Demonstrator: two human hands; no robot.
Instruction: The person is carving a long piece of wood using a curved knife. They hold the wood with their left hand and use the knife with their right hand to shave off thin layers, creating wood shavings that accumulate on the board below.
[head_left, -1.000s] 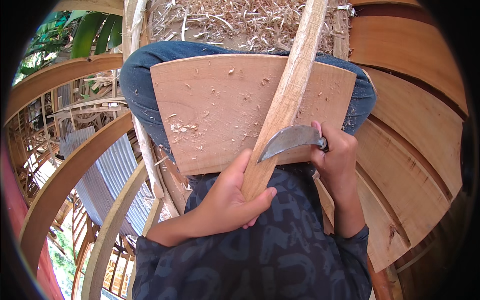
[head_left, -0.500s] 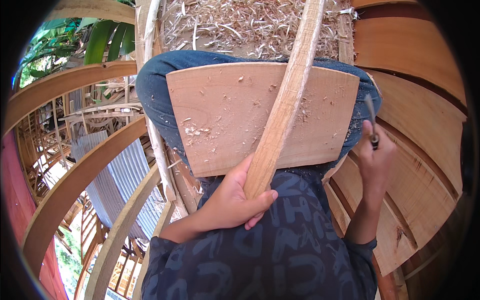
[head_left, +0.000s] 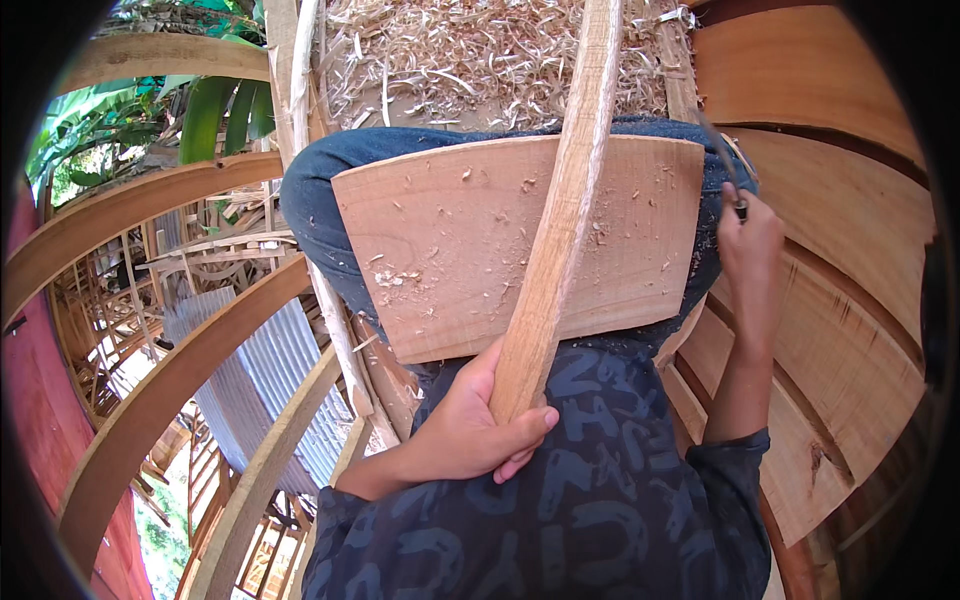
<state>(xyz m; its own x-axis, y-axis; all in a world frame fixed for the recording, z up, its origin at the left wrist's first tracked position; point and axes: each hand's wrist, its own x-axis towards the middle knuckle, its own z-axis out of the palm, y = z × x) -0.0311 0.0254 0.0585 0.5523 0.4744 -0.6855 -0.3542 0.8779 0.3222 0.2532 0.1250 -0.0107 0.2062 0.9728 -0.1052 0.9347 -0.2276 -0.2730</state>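
My left hand (head_left: pixel 472 425) is wrapped round the near end of a long, slightly curved wooden strip (head_left: pixel 562 220), close against my shirt. The strip runs away from me over a flat wooden board (head_left: pixel 440 250) lying across my lap, with small chips scattered on it. At the right, beside my knee, my right hand (head_left: pixel 752 235) is closed round a dark handle. A thin blade of what looks like a knife (head_left: pixel 721 155) points forward from that fist, slightly blurred and apart from the strip.
Wood shavings (head_left: pixel 480 60) heap up beyond my knees. Curved wooden ribs (head_left: pixel 170 400) stand at my left, with a corrugated metal sheet (head_left: pixel 275 370) below them. Overlapping planks (head_left: pixel 830 220) form a wall close at my right. A pale pole (head_left: pixel 330 310) runs beside my left leg.
My right hand has moved forward with the knife, farther from my body. My left hand keeps its grip on the strip. The whole view has shifted slightly.
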